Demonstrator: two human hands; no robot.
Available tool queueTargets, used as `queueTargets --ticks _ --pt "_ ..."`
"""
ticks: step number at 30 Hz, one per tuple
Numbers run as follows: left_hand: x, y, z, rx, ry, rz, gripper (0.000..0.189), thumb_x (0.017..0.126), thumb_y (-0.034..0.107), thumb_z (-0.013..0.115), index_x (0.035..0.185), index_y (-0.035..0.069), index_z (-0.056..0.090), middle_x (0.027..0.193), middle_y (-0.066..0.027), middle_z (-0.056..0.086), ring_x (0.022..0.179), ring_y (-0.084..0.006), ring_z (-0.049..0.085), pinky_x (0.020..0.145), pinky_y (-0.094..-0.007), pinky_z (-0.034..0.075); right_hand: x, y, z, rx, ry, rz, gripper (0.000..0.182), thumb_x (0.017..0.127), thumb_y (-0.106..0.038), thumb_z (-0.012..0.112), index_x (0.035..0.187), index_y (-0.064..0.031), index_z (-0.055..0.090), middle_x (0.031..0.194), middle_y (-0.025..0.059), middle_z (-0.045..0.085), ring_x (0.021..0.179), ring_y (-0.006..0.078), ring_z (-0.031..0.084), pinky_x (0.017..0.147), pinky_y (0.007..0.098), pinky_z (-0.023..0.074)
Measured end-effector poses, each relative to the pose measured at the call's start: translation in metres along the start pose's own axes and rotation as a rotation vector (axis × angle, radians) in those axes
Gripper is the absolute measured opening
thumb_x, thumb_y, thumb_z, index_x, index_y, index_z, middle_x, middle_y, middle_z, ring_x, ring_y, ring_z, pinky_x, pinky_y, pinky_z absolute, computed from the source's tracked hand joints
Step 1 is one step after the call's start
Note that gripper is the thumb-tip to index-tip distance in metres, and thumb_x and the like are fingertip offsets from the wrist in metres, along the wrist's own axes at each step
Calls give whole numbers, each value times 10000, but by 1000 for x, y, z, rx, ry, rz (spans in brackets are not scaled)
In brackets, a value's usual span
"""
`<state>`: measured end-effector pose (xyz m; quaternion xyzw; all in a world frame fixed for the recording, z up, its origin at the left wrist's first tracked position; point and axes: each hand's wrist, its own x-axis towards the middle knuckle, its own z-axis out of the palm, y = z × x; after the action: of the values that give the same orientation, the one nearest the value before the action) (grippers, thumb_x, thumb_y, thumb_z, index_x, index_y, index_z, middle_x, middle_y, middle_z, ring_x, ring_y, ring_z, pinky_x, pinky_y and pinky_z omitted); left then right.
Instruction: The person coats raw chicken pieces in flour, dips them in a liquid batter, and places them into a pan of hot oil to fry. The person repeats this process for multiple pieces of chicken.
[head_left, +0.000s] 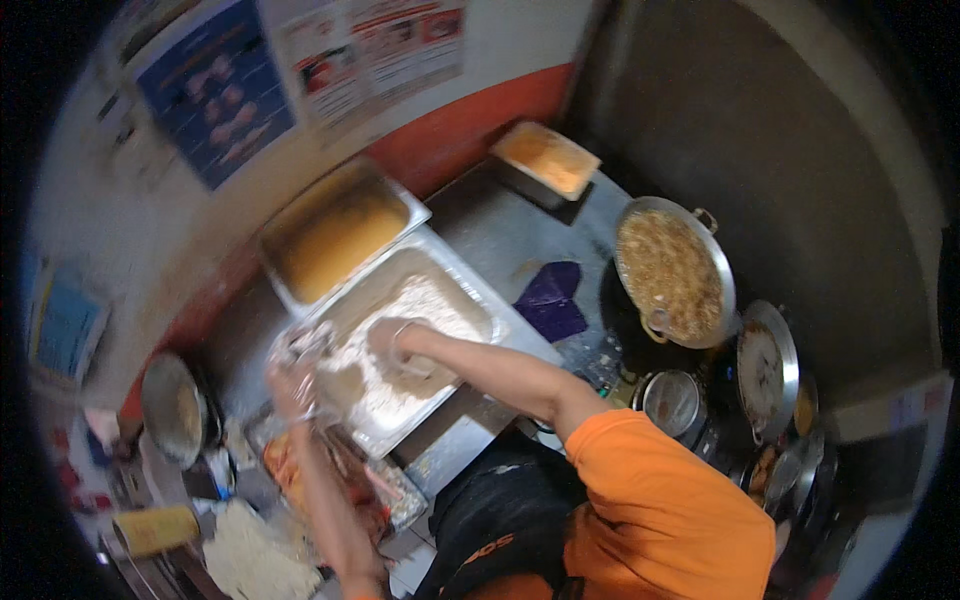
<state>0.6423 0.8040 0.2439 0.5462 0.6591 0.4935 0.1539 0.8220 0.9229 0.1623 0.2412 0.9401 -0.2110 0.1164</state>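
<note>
A rectangular metal pan (495, 319) of white flour (427, 296) lies before me. My right hand (397, 349), in a clear plastic glove, is down in the flour; its fingers are hidden, and I cannot tell whether it holds anything. My left hand (292, 375), also gloved, is raised over the pan's left edge, its fingers bent around a flour-coated piece of food (311, 337), blurred. Behind the flour pan sits a deep metal pan (420, 214) with yellowish liquid (345, 240).
A wok of bubbling oil (667, 277) stands at right, a second wok (765, 375) beside it. A small metal container (551, 161) of orange crumbs or powder is at the back. A purple cloth or sheet (555, 300) lies right of the pans. A tray with reddish food (360, 487) is at lower left.
</note>
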Motion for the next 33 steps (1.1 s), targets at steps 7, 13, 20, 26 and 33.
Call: queueTargets --ticks 7,13,20,26,33 --pt "25 79 12 95 -280 72 264 832 78 745 1071 -11 679 966 -69 730 912 -149 669 850 -293 522 -161 35 -79 387 344 63 276 665 -220 766 790 24 729 762 207 709 730 325 706 668 417 547" --pt "41 174 98 -125 -406 251 248 842 11 714 1086 -11 677 1030 -77 721 913 -166 676 854 -300 536 -351 78 -116 761 707 200 472 655 -387 880 932 -46 709 856 117 745 766 214 712 707 348 559" --pt "-17 306 281 -425 -752 228 197 862 69 711 1053 19 705 986 -119 742 880 -240 713 807 -362 562 -590 167 -72 575 683 670 429 733 -413 824 1007 -112 689 919 79 718 860 203 679 794 362 522" --pt "-109 386 433 -73 -959 550 253 842 241 729 1075 143 734 980 -115 740 875 -284 718 795 -401 563 -724 284 32 510 569 1116 263 752 -232 712 945 -54 727 935 210 724 844 338 714 781 456 543" --pt "-196 389 578 228 -1138 744 269 814 324 706 998 131 739 945 -180 729 887 -367 714 787 -478 567 -754 352 88 192 552 1449 205 816 -142 642 972 -55 744 1105 223 703 998 373 690 866 469 553"
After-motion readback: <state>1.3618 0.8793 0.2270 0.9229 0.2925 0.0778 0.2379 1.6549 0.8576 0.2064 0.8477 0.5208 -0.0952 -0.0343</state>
